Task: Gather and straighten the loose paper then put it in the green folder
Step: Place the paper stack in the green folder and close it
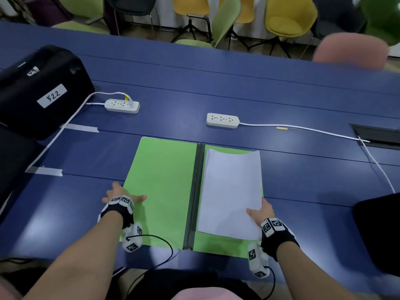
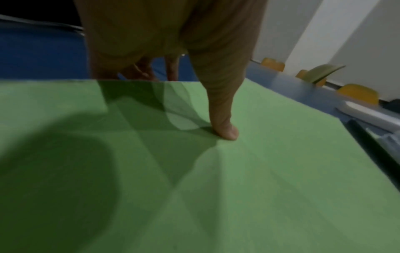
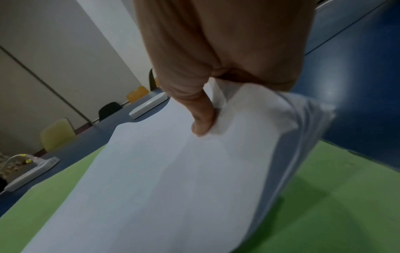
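We are lowering the paper stack (image 1: pixel 230 191), pinched in our right grip (image 1: pixel 260 212), onto the green folder (image 1: pixel 160 180); left grip (image 1: pixel 121 194), flat, is pressing the cover. Next: release, close.

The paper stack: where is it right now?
In the head view the paper stack lies over the open green folder's right half, beside the spine, its near right corner pinched by the right hand.
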